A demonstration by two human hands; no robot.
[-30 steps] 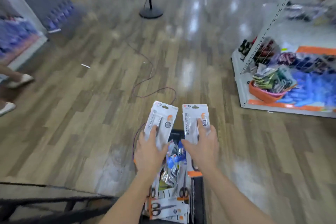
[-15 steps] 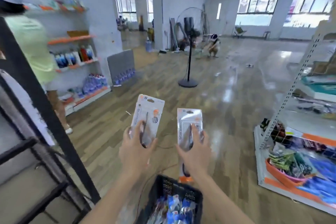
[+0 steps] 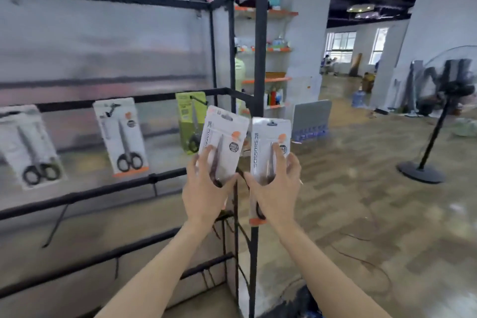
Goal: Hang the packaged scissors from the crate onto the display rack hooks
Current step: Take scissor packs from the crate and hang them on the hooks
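Two white carded packs of scissors are held up before a black metal-tube display rack [image 3: 260, 59], one in each hand. The left-hand pack [image 3: 223, 143] is gripped low by the left hand [image 3: 204, 193], fingers curled round its lower half, with its long axis upright and tipped slightly rightward; its hang slot at the top lies just right of and a little below the black hook [image 3: 198, 99] on the rack's middle bar, where a yellow-green scissor pack [image 3: 191, 121] is already hung. The right-hand pack [image 3: 269, 160] is held upright in front of the rack's corner post by the right hand [image 3: 275, 190], thumb on one edge and fingers spread across the face. Further left along the same bar, a white pack of black-handled scissors [image 3: 121, 137] and another blurred white pack [image 3: 31, 148] hang. The left hand is judged nearer the hooks, so the coming move would likely turn on raising that pack's slot up and leftward to a hook tip. Both forearms are extended forward and upward. The crate is barely visible at the lower edge.
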